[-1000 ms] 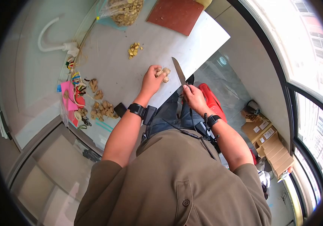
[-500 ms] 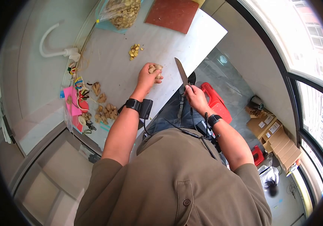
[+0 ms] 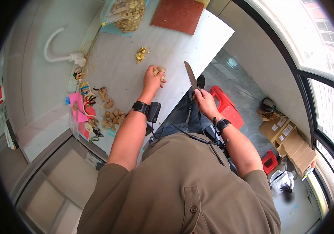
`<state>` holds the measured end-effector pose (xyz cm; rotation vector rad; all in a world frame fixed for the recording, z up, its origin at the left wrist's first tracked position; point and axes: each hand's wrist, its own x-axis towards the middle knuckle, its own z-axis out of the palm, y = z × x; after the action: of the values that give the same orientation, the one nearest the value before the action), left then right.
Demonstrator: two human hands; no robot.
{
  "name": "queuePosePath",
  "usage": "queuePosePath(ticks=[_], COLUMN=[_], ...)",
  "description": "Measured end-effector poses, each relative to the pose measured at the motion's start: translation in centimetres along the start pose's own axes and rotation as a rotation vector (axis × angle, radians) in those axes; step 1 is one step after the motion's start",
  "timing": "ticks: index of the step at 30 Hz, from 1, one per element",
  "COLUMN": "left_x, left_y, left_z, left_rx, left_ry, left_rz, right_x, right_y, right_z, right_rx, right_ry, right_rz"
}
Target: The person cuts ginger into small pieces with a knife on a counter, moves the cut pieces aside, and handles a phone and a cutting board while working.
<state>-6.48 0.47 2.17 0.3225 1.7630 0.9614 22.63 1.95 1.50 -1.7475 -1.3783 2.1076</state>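
Observation:
My left hand (image 3: 152,82) is closed around a knobbly piece of ginger root (image 3: 160,71) above the white tabletop (image 3: 116,54). In my right hand (image 3: 205,102) is the handle of a knife (image 3: 190,74), its blade pointing away from me near the table edge. Blade and ginger are apart. Beyond my left hand lies a small heap of cut yellow ginger pieces (image 3: 140,55). Several whole ginger roots (image 3: 113,118) lie on the table to the left of my left forearm.
A clear bag of sliced ginger (image 3: 130,15) stands at the far side near a reddish-brown board (image 3: 177,15). Cords and a pink sheet (image 3: 79,107) lie along the left edge. A red stool (image 3: 227,107) is on the floor at right, with cardboard boxes (image 3: 287,136) beyond.
The view has shifted slightly. Both hands keep their grips on the ginger and the knife, and the blade stays apart from the ginger.

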Motion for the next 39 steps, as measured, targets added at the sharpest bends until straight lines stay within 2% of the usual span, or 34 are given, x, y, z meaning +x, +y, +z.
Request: queuePosePath(ticks=[5,7,11,14,16,17,19,23,25,26,28,29,31,35,39], left_x=[0.2,0.4,0.3,-0.8,-1.5,-1.4,-1.2,-0.7,-1.4,-1.5,-2.5,-3.0,-2.8,-2.0,-2.7], left_y=[-0.1,-0.3,-0.8,-0.3,0.7,0.9,0.7,0.3,1.0,1.4,2.3,2.3,2.5,2.1,1.5], left_z=[-0.5,-0.9,-1.3,-2.4,-3.1,-3.5,-4.8,-6.0,-6.0,-5.7,-3.7,-2.3,0.8,5.3,5.3], left_rx=[-0.024,-0.134,-0.130,0.044,0.280,0.284,0.719,0.699,1.102,1.101,0.906,0.906,0.991,1.043,1.152], left_ry=[-0.004,-0.032,0.033,0.111,0.253,0.248,0.325,0.365,0.602,0.599,0.335,0.333,0.070,0.013,0.067], left_rz=[-0.012,-0.072,-0.008,0.079,0.199,0.202,0.380,0.465,0.833,0.833,0.794,0.785,0.780,0.771,0.681], right_x=[-0.4,-0.5,-0.6,-0.8,-0.8,-0.8,-0.9,-0.4,-0.5,-0.6,-0.6,-0.6,0.0,0.0,-0.5], right_y=[-0.1,-0.1,-0.1,-0.4,-0.5,-0.5,-0.6,0.2,0.0,-0.1,0.0,0.1,0.7,1.6,1.2], right_z=[0.4,0.5,0.6,0.7,0.8,0.9,1.1,1.3,1.3,1.3,1.4,1.5,2.1,2.0,1.8], right_rx=[0.030,0.045,0.115,0.131,0.146,0.153,0.148,0.063,0.068,0.075,0.061,0.045,0.067,0.070,0.119], right_ry=[0.014,0.020,0.029,0.041,0.049,0.049,0.049,0.049,0.048,0.049,0.055,0.054,0.048,0.048,0.069], right_rz=[0.004,-0.002,-0.001,0.003,-0.005,-0.009,-0.005,-0.023,-0.013,-0.004,-0.002,-0.006,-0.026,-0.042,-0.017])
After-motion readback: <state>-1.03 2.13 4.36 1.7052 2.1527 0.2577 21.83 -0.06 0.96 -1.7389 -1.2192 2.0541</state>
